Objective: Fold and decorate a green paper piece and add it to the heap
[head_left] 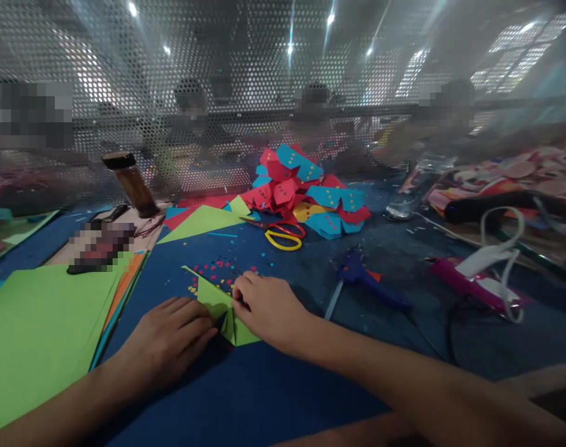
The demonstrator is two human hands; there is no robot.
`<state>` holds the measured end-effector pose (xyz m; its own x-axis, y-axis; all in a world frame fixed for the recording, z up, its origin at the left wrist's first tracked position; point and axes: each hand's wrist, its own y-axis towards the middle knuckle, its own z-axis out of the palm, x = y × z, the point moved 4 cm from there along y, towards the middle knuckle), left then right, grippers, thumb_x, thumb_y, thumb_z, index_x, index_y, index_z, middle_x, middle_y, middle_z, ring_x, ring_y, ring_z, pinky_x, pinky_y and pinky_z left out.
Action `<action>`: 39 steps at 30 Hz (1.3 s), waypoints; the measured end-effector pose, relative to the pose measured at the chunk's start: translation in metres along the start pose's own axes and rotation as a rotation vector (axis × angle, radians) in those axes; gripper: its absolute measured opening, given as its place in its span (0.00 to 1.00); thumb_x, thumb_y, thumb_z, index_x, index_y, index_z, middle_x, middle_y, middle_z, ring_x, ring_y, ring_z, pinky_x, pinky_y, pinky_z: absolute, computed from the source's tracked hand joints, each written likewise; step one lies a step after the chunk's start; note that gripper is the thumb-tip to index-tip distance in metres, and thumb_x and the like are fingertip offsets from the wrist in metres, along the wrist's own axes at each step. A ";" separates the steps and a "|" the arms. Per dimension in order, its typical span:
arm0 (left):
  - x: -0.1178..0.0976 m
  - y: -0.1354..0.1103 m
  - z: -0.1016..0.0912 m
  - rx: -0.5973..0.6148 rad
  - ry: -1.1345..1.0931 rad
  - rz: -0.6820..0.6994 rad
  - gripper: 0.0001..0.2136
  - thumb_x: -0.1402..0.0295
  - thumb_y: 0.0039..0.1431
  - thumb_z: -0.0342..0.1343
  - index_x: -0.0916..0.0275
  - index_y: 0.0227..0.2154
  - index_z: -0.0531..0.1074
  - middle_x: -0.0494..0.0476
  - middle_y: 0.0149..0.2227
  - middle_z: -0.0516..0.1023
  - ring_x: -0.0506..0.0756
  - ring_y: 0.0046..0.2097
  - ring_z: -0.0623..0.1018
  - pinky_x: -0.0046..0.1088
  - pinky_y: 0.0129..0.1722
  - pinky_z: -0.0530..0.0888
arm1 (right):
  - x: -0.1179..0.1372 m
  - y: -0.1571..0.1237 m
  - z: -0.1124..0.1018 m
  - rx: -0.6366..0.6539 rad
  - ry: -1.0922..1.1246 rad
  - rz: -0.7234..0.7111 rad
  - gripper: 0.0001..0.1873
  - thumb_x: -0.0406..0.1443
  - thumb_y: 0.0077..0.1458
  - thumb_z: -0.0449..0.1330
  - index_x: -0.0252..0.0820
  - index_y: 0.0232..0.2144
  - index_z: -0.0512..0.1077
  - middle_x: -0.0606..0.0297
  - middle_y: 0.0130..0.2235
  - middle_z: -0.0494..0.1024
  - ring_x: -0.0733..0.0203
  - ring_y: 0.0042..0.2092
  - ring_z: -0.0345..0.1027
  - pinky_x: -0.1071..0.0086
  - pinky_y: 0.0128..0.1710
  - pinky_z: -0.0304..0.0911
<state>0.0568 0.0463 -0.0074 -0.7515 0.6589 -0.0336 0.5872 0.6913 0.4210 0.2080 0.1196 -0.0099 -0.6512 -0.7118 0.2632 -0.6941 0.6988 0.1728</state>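
Observation:
A folded sheet of light green paper (210, 296) lies on the blue tabletop between my hands, creased, with a small raised fold near its lower middle. My right hand (266, 307) pinches its upper right edge between thumb and curled fingers. At the lower left, my left hand (171, 332) has its fingers closed over the paper's side; their tips are partly hidden. Tiny red and yellow paper bits (222, 268) are scattered just beyond the sheet. Scissors (283, 236) with red and yellow handles lie farther back.
Green sheets (45, 310) are stacked at left, near a bottle (132, 186) with a dark lid. Folded red and blue paper pieces (287, 186) are heaped at the back. A blue glue gun (369, 279) lies right, before a clear cup (415, 189). A perforated metal screen (245, 81) stands behind.

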 end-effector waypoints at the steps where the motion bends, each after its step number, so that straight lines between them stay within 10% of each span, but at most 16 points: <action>1: 0.002 0.000 -0.001 -0.010 -0.022 -0.004 0.09 0.71 0.65 0.49 0.62 0.36 0.75 0.54 0.33 0.78 0.51 0.35 0.77 0.29 0.36 0.73 | 0.002 -0.001 0.000 -0.015 -0.032 -0.020 0.06 0.35 0.60 0.53 0.40 0.36 0.69 0.60 0.39 0.76 0.58 0.38 0.71 0.67 0.33 0.58; 10: 0.025 -0.003 -0.024 -0.206 -0.212 -0.294 0.07 0.67 0.62 0.53 0.59 0.32 0.75 0.52 0.31 0.79 0.53 0.34 0.77 0.27 0.36 0.73 | -0.002 0.006 -0.019 -0.093 -0.113 0.104 0.05 0.33 0.60 0.52 0.40 0.36 0.68 0.63 0.32 0.78 0.62 0.29 0.69 0.69 0.26 0.44; 18: 0.042 -0.003 -0.029 -0.230 -0.546 -0.830 0.14 0.53 0.55 0.57 0.59 0.25 0.78 0.52 0.28 0.80 0.57 0.34 0.76 0.26 0.35 0.69 | -0.004 0.005 -0.026 -0.224 0.120 0.048 0.04 0.34 0.61 0.52 0.43 0.36 0.66 0.68 0.31 0.75 0.66 0.28 0.66 0.72 0.27 0.47; 39: 0.047 -0.013 0.001 -0.351 -1.210 -1.040 0.12 0.59 0.49 0.66 0.64 0.24 0.74 0.51 0.26 0.77 0.51 0.28 0.74 0.24 0.30 0.70 | 0.002 0.012 -0.005 0.050 0.966 0.094 0.11 0.34 0.51 0.63 0.39 0.39 0.71 0.68 0.30 0.74 0.65 0.33 0.68 0.72 0.33 0.62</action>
<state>0.0141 0.0688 -0.0149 0.0025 -0.0690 -0.9976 -0.2133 0.9746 -0.0679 0.2003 0.1268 -0.0028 -0.1872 -0.2733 0.9435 -0.6787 0.7304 0.0769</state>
